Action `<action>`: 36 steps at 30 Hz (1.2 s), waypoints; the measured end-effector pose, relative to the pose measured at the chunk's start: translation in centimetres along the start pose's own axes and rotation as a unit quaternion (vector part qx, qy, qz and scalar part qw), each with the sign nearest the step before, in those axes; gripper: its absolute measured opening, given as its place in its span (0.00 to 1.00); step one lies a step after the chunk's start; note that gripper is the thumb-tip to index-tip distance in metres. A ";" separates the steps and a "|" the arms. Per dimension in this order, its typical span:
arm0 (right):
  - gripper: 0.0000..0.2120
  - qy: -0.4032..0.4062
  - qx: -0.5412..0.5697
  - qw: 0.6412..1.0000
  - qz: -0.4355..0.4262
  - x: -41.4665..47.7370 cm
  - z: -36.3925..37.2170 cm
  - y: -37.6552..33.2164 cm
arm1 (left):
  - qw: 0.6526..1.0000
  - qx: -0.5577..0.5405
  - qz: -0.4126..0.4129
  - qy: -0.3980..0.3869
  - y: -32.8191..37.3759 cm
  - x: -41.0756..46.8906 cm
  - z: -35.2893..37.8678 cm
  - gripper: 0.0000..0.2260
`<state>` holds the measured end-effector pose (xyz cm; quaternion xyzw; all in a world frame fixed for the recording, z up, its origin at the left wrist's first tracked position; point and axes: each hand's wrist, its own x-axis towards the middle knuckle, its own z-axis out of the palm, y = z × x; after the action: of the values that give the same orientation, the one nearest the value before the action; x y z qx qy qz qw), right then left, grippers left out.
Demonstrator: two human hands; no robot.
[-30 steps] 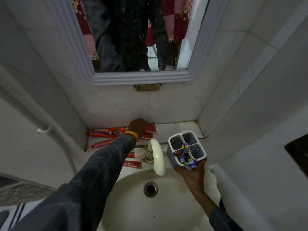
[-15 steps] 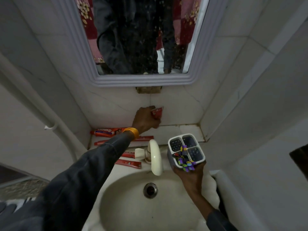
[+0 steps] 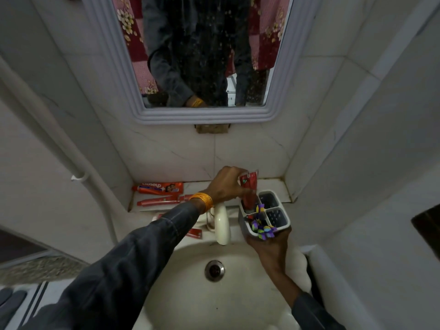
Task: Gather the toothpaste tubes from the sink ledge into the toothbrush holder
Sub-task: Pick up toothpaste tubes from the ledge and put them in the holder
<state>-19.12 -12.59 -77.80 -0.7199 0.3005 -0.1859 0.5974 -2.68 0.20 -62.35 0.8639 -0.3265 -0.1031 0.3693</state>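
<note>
My right hand point(image 3: 269, 246) grips a white toothbrush holder point(image 3: 283, 225) from below, over the right side of the sink. It has several compartments; the near one holds purple-and-green toothbrushes point(image 3: 262, 228). My left hand point(image 3: 226, 184) grips a red toothpaste tube point(image 3: 248, 189) upright, its lower end inside the holder's far-left compartment. On the ledge at the left lie a red toothpaste box point(image 3: 159, 187) and a red tube point(image 3: 162, 200). Another small red tube point(image 3: 195, 232) shows beside my left sleeve, near the tap.
A cream tap point(image 3: 222, 222) juts over the white sink point(image 3: 190, 294), whose drain point(image 3: 214, 270) lies in the middle. A framed mirror point(image 3: 202, 51) hangs on the tiled wall above. A white pipe point(image 3: 59, 144) runs down the left wall. The right wall stands close to the holder.
My left hand lifted a red tube off the ledge, carried it right and lowered its end into the holder. My right hand kept the holder almost still.
</note>
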 end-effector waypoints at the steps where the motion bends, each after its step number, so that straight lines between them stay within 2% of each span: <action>1: 0.46 -0.010 0.004 1.000 -0.003 0.2 0.0 0.2 | 0.999 0.035 0.010 -0.004 0.0 0.2 0.0 0.07; 4: 0.51 0.004 0.012 1.000 -0.014 0.4 0.1 0.5 | 0.993 0.098 0.007 -0.071 -0.2 0.8 0.5 0.04; 6: 0.51 0.007 0.007 1.000 -0.028 0.3 0.1 0.6 | 0.988 0.111 -0.002 -0.103 -0.2 1.0 0.6 0.03; 10: 0.51 0.008 0.020 1.000 -0.022 -0.1 -0.1 0.0 | 0.993 0.103 -0.017 -0.059 -1.1 0.6 -0.2 0.03; 13: 0.49 0.001 0.023 1.000 -0.013 -0.2 -0.1 -0.3 | 0.985 0.143 -0.095 -0.025 -4.8 -0.4 -1.6 0.06; 17: 0.49 0.005 0.023 1.000 -0.020 -0.4 -0.1 -0.4 | 0.955 0.207 -0.202 -0.071 -10.1 -2.9 -2.0 0.18; 19: 0.49 0.000 0.027 0.999 -0.026 -0.3 -0.1 -0.3 | 0.943 0.233 -0.220 -0.088 -11.7 -3.7 -1.2 0.21; 24: 0.49 -0.005 0.021 0.999 -0.026 0.0 -0.3 0.3 | 0.940 0.274 -0.192 -0.072 -12.6 -3.9 0.4 0.13; 26: 0.49 -0.007 0.012 1.000 -0.027 0.2 -0.4 0.6 | 0.945 0.250 -0.199 -0.072 -12.0 -3.2 0.2 0.12; 28: 0.50 -0.007 -0.003 0.999 -0.031 0.4 -0.5 0.9 | 0.956 0.199 -0.211 -0.037 -10.9 -2.3 -0.5 0.13; 30: 0.51 -0.009 -0.009 0.999 -0.033 0.4 -0.6 0.8 | 0.972 0.075 -0.221 0.029 -9.0 -1.4 -1.7 0.13; 32: 0.51 -0.009 0.001 0.999 -0.033 0.4 -0.5 0.7 | 0.980 -0.039 -0.186 0.059 -6.6 -0.5 -2.8 0.11; 36: 0.49 -0.008 0.013 0.999 -0.035 0.1 -0.5 0.0 | 0.989 -0.106 -0.093 -0.040 -1.8 0.7 -3.5 0.13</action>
<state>-19.36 -12.98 -77.66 -0.7234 0.2682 -0.2047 0.6023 0.19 2.66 -61.07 0.8419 -0.2462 -0.2055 0.4340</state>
